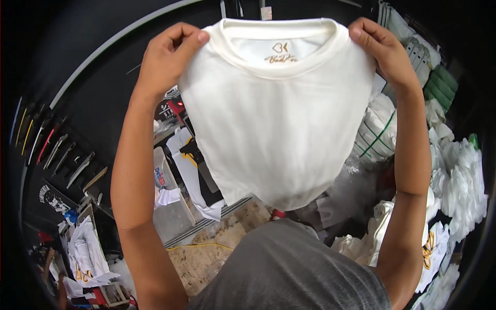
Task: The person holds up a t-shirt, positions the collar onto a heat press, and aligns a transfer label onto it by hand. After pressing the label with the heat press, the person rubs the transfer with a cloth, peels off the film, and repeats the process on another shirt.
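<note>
Both my arms are raised, holding up a white T-shirt (274,124) by its shoulders. My left hand (170,54) pinches the fabric at the left shoulder, thumb on the near side. At the right shoulder my right hand (380,49) grips the shirt the same way. The shirt hangs from the two hands, its round ribbed collar at the top, with a small gold-brown print (280,49) inside the neck. Its lower edge droops toward my grey-clothed lap and hides part of what lies behind.
Below left stands a pale plastic bin (175,219) beside a white garment (188,178) on a dark surface. White bundles (380,126) tied with green cord and stacked white cloth (460,181) fill the right side. At far left are several hanging tools (80,168) and a box of white cloth (85,248).
</note>
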Available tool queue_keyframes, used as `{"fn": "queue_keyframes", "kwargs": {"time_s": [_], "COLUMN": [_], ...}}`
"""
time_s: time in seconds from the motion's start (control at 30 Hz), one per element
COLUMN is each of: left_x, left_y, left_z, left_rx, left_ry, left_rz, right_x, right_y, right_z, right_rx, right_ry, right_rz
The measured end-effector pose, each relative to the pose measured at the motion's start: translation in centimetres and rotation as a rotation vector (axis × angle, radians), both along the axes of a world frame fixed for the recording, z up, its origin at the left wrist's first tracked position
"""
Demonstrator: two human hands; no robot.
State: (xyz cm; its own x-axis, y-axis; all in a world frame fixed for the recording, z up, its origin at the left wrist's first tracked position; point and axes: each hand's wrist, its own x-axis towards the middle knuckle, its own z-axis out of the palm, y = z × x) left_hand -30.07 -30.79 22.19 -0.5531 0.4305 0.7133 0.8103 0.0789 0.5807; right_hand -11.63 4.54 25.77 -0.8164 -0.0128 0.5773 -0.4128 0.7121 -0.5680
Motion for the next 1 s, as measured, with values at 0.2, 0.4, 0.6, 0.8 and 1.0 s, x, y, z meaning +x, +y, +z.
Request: {"fn": "queue_keyframes", "kwargs": {"time_s": [0.2,0.4,0.6,0.8,1.0], "left_x": [-0.5,1.3,7.8,8.5,4.9], "left_y": [0.3,-0.8,1.9,8.6,15.9], "left_z": [5.2,4.9,-14.8,-22.1,-26.9], "left_rx": [0.043,-0.179,-0.652,-0.291,-0.286], "left_ry": [0.154,-0.035,-0.404,-0.53,-0.851], "left_rz": [-0.012,0.048,-0.613,-0.676,-0.768], "right_x": [-0.9,1.5,7.9,13.2,12.3], "right_y": [1.9,3.0,13.0,16.8,24.4], "right_z": [3.8,2.8,-6.9,-25.5,-35.3], "right_rx": [-0.036,0.328,0.156,-0.05,-0.404], "right_ry": [0.064,-0.289,0.068,-0.627,-0.145], "right_rz": [0.073,-0.03,-0.412,-0.75,-1.003]}}
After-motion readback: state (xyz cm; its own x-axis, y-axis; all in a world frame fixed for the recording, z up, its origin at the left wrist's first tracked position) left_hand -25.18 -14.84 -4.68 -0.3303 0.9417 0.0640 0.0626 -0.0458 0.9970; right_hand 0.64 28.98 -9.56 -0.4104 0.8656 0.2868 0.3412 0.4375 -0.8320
